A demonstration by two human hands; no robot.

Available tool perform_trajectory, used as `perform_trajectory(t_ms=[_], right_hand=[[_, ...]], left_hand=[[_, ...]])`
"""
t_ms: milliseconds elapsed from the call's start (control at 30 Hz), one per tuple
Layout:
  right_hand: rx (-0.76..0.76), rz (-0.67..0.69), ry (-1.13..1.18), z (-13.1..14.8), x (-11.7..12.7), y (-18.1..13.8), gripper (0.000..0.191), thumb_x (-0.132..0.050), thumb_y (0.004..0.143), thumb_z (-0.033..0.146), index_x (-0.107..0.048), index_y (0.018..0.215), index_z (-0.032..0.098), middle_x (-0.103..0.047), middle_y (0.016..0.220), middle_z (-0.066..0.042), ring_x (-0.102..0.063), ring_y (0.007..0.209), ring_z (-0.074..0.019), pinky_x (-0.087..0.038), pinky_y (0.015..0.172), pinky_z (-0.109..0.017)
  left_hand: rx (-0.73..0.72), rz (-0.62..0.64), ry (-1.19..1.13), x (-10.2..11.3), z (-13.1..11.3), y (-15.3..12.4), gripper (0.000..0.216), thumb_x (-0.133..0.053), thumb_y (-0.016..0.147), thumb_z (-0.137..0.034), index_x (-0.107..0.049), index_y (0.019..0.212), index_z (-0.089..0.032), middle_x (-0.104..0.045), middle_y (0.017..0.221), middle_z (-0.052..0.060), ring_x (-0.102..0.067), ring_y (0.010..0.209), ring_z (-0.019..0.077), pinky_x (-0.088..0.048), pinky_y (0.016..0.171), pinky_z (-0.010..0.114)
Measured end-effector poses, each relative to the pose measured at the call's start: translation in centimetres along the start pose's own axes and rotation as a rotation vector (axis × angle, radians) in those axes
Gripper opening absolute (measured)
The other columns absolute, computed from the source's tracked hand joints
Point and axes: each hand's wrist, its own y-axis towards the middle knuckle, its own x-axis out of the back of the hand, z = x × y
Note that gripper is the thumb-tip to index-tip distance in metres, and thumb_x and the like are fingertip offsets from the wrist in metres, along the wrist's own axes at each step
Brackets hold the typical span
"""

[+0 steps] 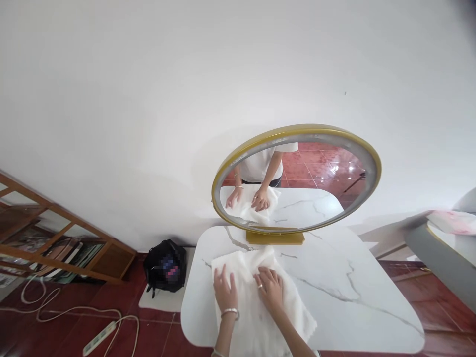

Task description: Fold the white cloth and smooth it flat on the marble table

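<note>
A white cloth (253, 307) with a scalloped edge lies spread and slightly wrinkled on the white marble-patterned table top (357, 307). My left hand (225, 292), with a bracelet at the wrist, rests flat on the cloth's left side, fingers spread. On the cloth's upper right part, my right hand (270, 290) wears a ring; its fingers are bent and close together, gripping the fabric. Just beyond the cloth stands an oval gold-framed mirror (316, 168) on a gold base (275, 238). Both hands and the cloth show in its reflection.
Left of the table, a black bag (165, 265) sits on a pale mat on the red tiled floor. A power strip (99, 338) with a looping white cord lies nearby. A wooden shelf (59, 228) is far left; a grey-sided piece of furniture (439, 258) stands right.
</note>
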Motion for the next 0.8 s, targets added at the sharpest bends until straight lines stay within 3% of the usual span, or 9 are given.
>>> perform_trajectory(t_ms=[67, 133, 200, 267, 400, 467, 567, 667, 800], right_hand=[[-0.098, 0.032, 0.026, -0.3, 0.9, 0.7, 0.036, -0.032, 0.093, 0.032, -0.067, 0.096, 0.024, -0.065, 0.106, -0.006, -0.057, 0.103, -0.0201, -0.042, 0.085, -0.034], [-0.184, 0.039, 0.02, -1.3, 2.0, 1.3, 0.032, -0.038, 0.088, 0.028, -0.061, 0.11, 0.022, -0.064, 0.106, -0.008, -0.057, 0.103, -0.0215, -0.043, 0.083, -0.034], [-0.257, 0.041, 0.018, -2.9, 3.2, 1.6, 0.034, -0.042, 0.083, 0.023, -0.057, 0.114, 0.021, -0.063, 0.11, -0.009, -0.056, 0.107, -0.023, -0.042, 0.083, -0.035], [-0.318, 0.037, 0.037, -4.9, 4.7, 1.7, 0.03, -0.041, 0.08, 0.018, -0.059, 0.104, 0.021, -0.064, 0.106, -0.008, -0.056, 0.105, -0.023, -0.041, 0.083, -0.034], [-0.444, -0.054, 0.153, -9.5, 8.2, 1.3, 0.019, -0.041, 0.073, 0.02, -0.058, 0.082, 0.022, -0.065, 0.082, -0.006, -0.061, 0.079, -0.0227, -0.042, 0.071, -0.033], [-0.532, -0.142, 0.265, -11.7, 9.7, 1.4, 0.018, -0.041, 0.071, 0.026, -0.056, 0.08, 0.022, -0.061, 0.067, -0.004, -0.059, 0.064, -0.0221, -0.043, 0.062, -0.033], [-0.62, -0.325, 0.487, -13.9, 11.4, 2.6, 0.028, -0.036, 0.07, 0.036, -0.052, 0.087, 0.02, -0.058, 0.063, -0.001, -0.058, 0.055, -0.0196, -0.045, 0.055, -0.032], [-0.593, -0.507, 0.728, -14.1, 12.9, 5.2, 0.034, -0.032, 0.07, 0.039, -0.045, 0.095, 0.019, -0.061, 0.08, -0.004, -0.063, 0.068, -0.0179, -0.051, 0.062, -0.032], [-0.495, -0.7, 0.94, -12.6, 16.2, 10.1, 0.036, -0.036, 0.076, 0.043, -0.041, 0.103, 0.02, -0.057, 0.101, -0.007, -0.061, 0.093, -0.0174, -0.052, 0.078, -0.033]], left_hand=[[0.165, 0.021, -0.018, 0.6, -0.2, 1.2, 0.046, -0.041, 0.091, -0.039, -0.051, 0.128, -0.015, -0.051, 0.129, 0.017, -0.063, 0.1, 0.023, -0.051, 0.084, 0.038], [0.232, 0.115, 0.001, 0.7, -1.4, 1.8, 0.04, -0.045, 0.089, -0.034, -0.053, 0.123, -0.014, -0.054, 0.122, 0.017, -0.065, 0.083, 0.0195, -0.052, 0.07, 0.034], [0.203, 0.189, 0.011, 0.3, -3.3, 1.5, 0.028, -0.049, 0.087, -0.027, -0.06, 0.11, -0.016, -0.058, 0.111, 0.012, -0.064, 0.078, 0.0176, -0.049, 0.065, 0.03], [0.14, 0.217, -0.006, -0.8, -5.6, 0.2, 0.017, -0.051, 0.085, -0.02, -0.064, 0.097, -0.019, -0.061, 0.101, 0.007, -0.064, 0.077, 0.0161, -0.047, 0.064, 0.027], [0.022, 0.262, -0.061, -3.9, -11.2, -3.4, 0.013, -0.053, 0.084, -0.018, -0.064, 0.091, -0.021, -0.062, 0.096, 0.002, -0.063, 0.074, 0.0136, -0.046, 0.063, 0.024], [-0.03, 0.214, -0.134, -5.3, -14.3, -4.4, 0.016, -0.05, 0.086, -0.018, -0.064, 0.094, -0.021, -0.061, 0.101, 0.003, -0.063, 0.075, 0.0129, -0.047, 0.063, 0.023], [-0.169, 0.0, -0.337, -6.2, -19.6, -4.0, 0.023, -0.042, 0.09, -0.023, -0.063, 0.098, -0.02, -0.058, 0.109, 0.008, -0.063, 0.084, 0.0148, -0.051, 0.066, 0.025], [-0.416, -0.178, -0.481, -5.6, -25.3, -1.8, 0.029, -0.038, 0.092, -0.027, -0.064, 0.101, -0.018, -0.059, 0.108, 0.011, -0.06, 0.1, 0.0184, -0.053, 0.081, 0.03], [-0.664, -0.291, -0.527, -4.2, -32.3, 1.5, 0.035, -0.032, 0.096, -0.025, -0.06, 0.115, -0.017, -0.055, 0.123, 0.015, -0.051, 0.121, 0.0214, -0.046, 0.1, 0.039]])
